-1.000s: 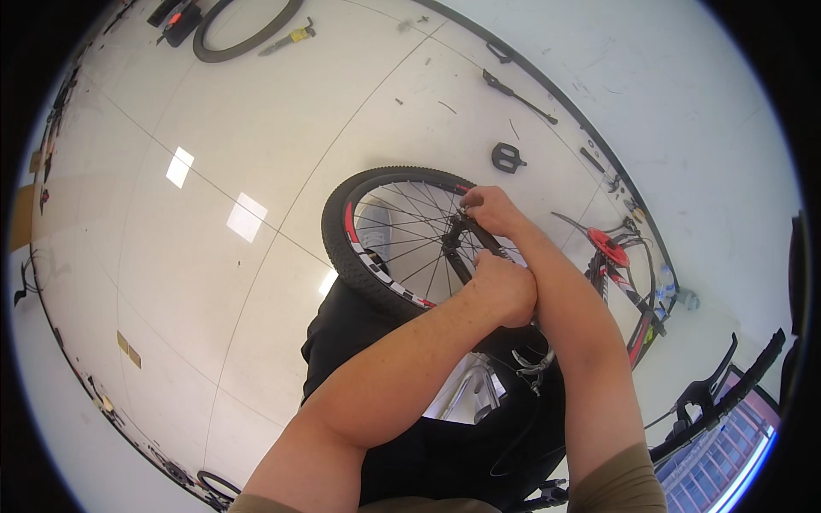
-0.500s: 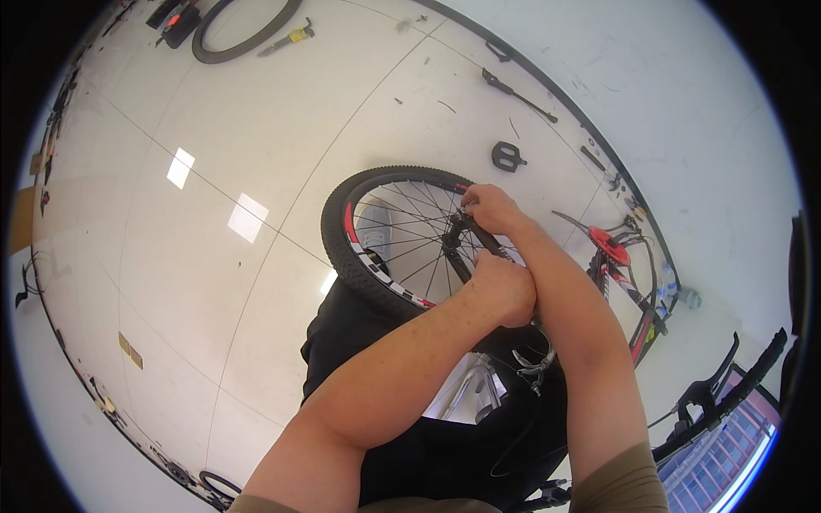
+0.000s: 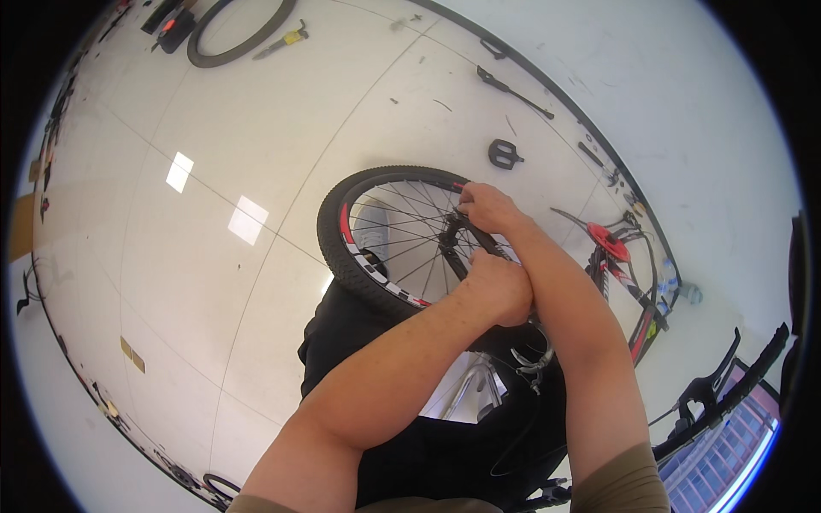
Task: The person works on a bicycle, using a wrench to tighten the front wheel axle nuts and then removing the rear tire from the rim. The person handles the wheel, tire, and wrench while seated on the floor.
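A bicycle wheel (image 3: 334,235) with a black knobby tire and a rim marked red, white and black lies tilted before me, still in its black fork (image 3: 481,239). My left hand (image 3: 500,289) is closed in a fist around the fork, over its near leg. Farther out, my right hand (image 3: 487,208) is bent at the far fork leg's end, close to the hub (image 3: 451,229). Its fingertips are pinched together, and what they hold is hidden. My right forearm passes just beside the left fist. A silver brake arm (image 3: 534,363) shows below my hands.
A black pedal (image 3: 505,155) lies on the tiled floor beyond the wheel. By the wall are a kickstand (image 3: 513,92) and a red chainring (image 3: 608,243) on the frame. A loose tire (image 3: 209,60) and a yellow-marked tool (image 3: 286,39) lie far left. The handlebar (image 3: 723,393) is at right.
The view has shifted slightly. Both hands keep their places on the fork and near the hub, with the right fingers moving only a little.
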{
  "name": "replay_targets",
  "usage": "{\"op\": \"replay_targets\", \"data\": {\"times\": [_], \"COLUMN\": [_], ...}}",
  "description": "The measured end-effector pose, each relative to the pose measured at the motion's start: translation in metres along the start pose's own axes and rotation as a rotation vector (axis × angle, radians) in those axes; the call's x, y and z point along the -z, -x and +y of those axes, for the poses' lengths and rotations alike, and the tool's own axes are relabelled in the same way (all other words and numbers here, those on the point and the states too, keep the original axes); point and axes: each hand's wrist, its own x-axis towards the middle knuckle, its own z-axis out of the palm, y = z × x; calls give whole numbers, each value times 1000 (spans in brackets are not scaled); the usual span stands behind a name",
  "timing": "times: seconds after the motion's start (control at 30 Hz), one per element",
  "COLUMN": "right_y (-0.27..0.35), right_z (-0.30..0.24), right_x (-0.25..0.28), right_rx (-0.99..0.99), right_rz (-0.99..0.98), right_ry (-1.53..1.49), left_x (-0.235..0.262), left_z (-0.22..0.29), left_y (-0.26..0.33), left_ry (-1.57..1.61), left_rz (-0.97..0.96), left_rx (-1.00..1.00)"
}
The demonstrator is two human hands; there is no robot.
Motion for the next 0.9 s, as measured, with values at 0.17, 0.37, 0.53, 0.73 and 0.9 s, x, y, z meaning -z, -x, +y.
{"op": "replay_targets", "data": {"times": [0.17,0.37,0.53,0.73,0.9], "right_y": [-5,-8,-10,-12,-12], "right_z": [10,13,12,7,12], "right_x": [-7,-12,-11,-9,-11], "right_rx": [82,141,142,72,113], "right_rz": [21,96,94,51,60], "right_ry": [-110,-119,-82,-29,-85], "left_x": [-1,-1,0,1,2], "left_z": [0,-1,0,-1,0], "left_y": [-2,0,0,2,2], "left_ry": [11,-3,-18,-10,-6], "left_rz": [3,26,22,20,16], "left_rx": [-6,-21,-10,-15,-16]}}
